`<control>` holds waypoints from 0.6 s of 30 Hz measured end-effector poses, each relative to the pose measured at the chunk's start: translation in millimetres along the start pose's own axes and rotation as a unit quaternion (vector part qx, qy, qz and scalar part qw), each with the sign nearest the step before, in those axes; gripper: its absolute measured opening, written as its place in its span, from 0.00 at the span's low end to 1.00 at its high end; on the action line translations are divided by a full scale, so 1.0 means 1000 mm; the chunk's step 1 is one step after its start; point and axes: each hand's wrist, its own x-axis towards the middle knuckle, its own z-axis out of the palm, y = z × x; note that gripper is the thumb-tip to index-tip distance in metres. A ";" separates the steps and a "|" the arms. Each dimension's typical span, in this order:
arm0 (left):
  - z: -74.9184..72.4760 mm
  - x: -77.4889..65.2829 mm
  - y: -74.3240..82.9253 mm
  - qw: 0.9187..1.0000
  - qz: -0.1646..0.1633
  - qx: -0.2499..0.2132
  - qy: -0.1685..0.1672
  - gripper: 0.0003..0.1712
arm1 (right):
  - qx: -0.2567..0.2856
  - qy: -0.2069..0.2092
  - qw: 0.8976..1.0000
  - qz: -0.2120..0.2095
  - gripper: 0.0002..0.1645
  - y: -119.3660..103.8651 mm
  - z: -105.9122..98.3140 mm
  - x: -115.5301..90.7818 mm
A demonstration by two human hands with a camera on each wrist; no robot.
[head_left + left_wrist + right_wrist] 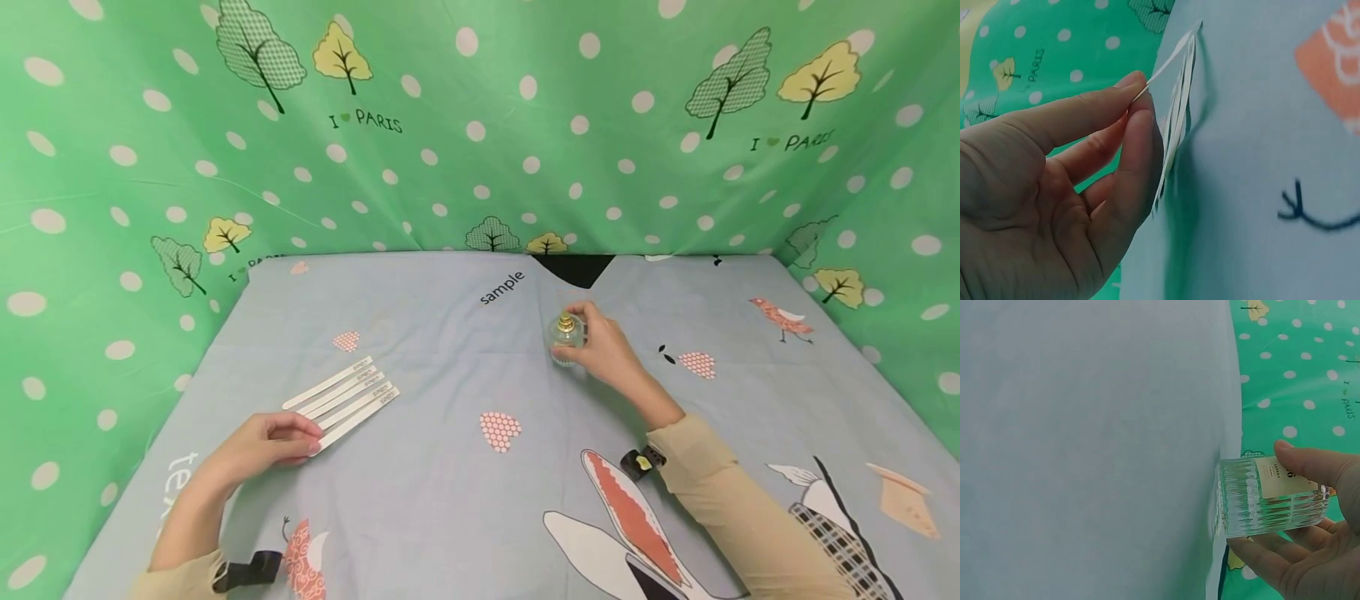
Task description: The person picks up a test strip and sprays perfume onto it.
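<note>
At the left of the head view, my left hand (258,446) pinches the near end of a white paper strip (363,417) between thumb and fingertips. Several more white strips (330,385) lie beside it in a loose fan, their far ends printed with small dark marks. In the left wrist view the pinched strip (1165,67) rises at its held end, and its far tip meets the cloth. My right hand (611,354) grips a clear ribbed glass bottle (1241,494) with a gold neck, thumb over its cream label (1275,477). The bottle stands upright, its base at the tablecloth.
A grey-blue printed cloth (442,483) covers the table, with hearts, birds and a rabbit figure on it. Green dotted fabric (450,108) hangs behind and along both sides. Dark straps with small cameras (637,463) sit on the wrists.
</note>
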 end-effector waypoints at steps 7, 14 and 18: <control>-0.009 -0.005 -0.009 0.999 -0.002 0.032 -0.009 0.19 | -0.004 -0.003 1.000 0.001 0.41 0.003 0.001 0.000; -0.021 -0.013 -0.001 0.990 -0.039 0.124 0.046 0.14 | 0.002 -0.032 0.999 -0.003 0.40 0.003 -0.004 0.000; -0.030 -0.009 0.023 0.972 -0.020 0.212 0.101 0.13 | 0.018 -0.047 0.999 -0.021 0.45 0.002 -0.018 -0.001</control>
